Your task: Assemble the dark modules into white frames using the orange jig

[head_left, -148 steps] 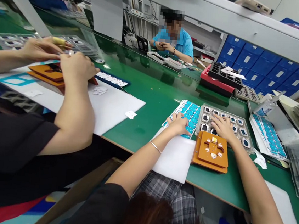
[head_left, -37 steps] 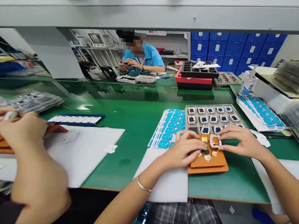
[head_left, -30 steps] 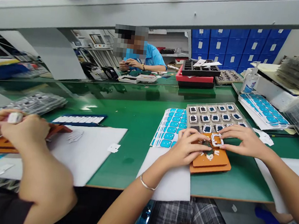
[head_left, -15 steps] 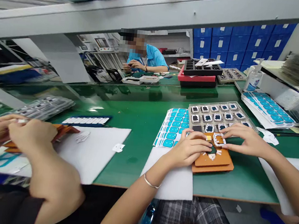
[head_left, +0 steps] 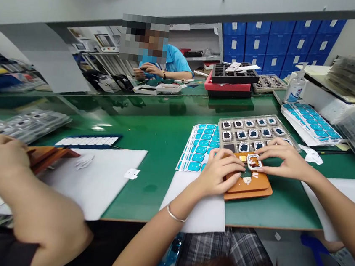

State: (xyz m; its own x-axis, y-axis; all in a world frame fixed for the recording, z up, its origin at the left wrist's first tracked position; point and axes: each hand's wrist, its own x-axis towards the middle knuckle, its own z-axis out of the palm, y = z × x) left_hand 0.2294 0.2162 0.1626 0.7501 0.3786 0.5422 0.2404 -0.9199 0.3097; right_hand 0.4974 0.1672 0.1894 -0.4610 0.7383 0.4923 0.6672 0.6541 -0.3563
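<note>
In the head view, my right hand point(head_left: 284, 160) pinches a small white square frame point(head_left: 253, 162) with rounded corners between thumb and fingers. The frame is over the far edge of a stepped orange block point(head_left: 249, 187), which has a cut-out and white and yellow bits on it. My left hand point(head_left: 222, 170), below a bangle on the wrist, grips the block's left side with bent fingers. Right behind the block lies a clear tray point(head_left: 272, 136) with rows of similar white-framed parts, some covered by my right hand. Sheets of blue stickers point(head_left: 199, 150) lie left of the tray.
A co-worker's arm point(head_left: 52, 204) reaches over another orange block point(head_left: 48, 157) at left. A person in blue point(head_left: 177, 61) sits across the bench. White foam sheets point(head_left: 193, 206) lie at the front edge. More blue stickers point(head_left: 312, 121) and a pump bottle point(head_left: 294, 88) stand right.
The view has swung slightly right, so everything sits further left and a little higher. My hands keep their grip, with the white frame still over the block's far edge.
</note>
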